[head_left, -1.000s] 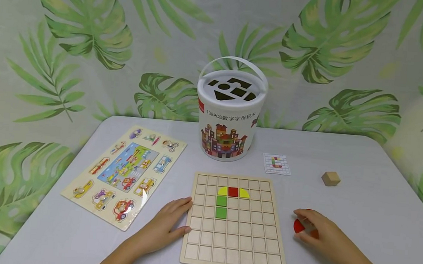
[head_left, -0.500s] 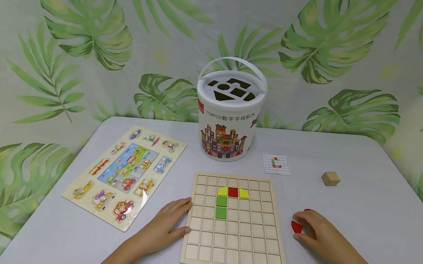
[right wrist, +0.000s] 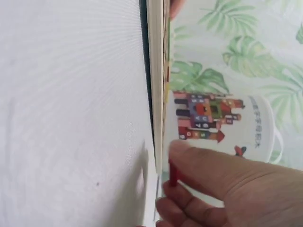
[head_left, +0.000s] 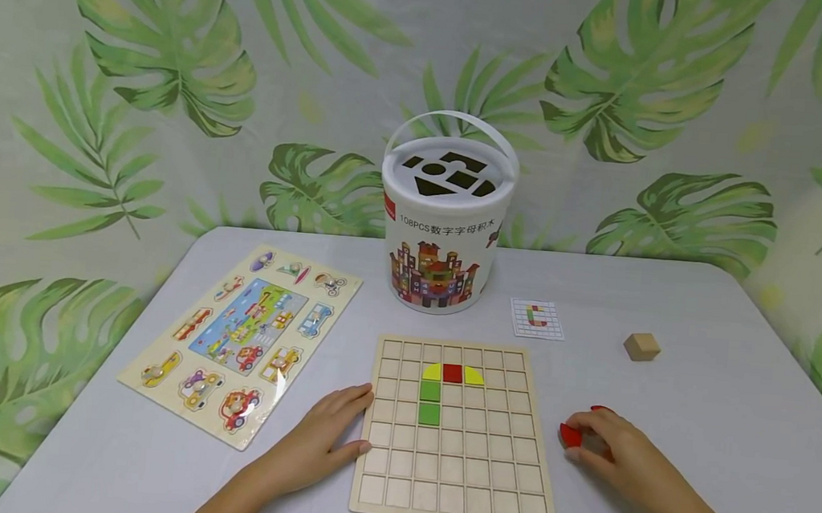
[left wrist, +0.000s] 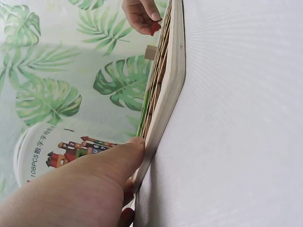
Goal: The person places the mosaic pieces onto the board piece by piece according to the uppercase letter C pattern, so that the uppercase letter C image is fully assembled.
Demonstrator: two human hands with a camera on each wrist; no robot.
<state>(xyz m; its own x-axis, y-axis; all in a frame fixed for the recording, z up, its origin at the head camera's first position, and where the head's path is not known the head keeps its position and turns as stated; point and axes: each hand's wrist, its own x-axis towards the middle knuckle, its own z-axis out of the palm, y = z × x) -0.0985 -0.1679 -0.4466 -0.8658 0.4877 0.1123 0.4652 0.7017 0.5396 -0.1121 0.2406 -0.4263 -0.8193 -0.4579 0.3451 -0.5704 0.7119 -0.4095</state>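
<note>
Grey table [head_left: 696, 408] bearing a white block bucket [head_left: 445, 227] and a wooden grid board [head_left: 456, 436]. Left hand [head_left: 317, 442] rests flat, fingers relaxed, against the board's left edge. Right hand [head_left: 602, 449] pinches a red piece [head_left: 570, 436] just right of the board.

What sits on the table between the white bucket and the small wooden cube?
A small pattern card lies between the white bucket and the wooden cube, flat on the table; the head view shows it.
</note>
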